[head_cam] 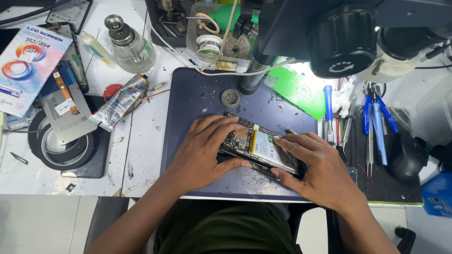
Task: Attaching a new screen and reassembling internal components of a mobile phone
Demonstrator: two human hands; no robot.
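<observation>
Centrally, the left hand point(205, 148) lay flat over the near end of the opened black smartphone with exposed circuit board and pale battery point(259, 148), its fingers point(221, 126) loosely spread across the board and the thumb pressed against the phone's near edge; the right hand point(315, 167) gripped the far end, index finger extended along the battery's upper edge, thumb under the lower edge, the remaining fingers curled together; whether a thin tool sat beneath the index finger could not be told. The phone lay tilted, back cover off, at the middle of the dark blue rectangular work mat point(188, 103); small screws and debris dotted the mat above it. Open mat remained left of the phone and toward the near table edge; a green plastic sheet point(296, 89) and blue-handled tweezers point(376, 127) crowded the right side.
</observation>
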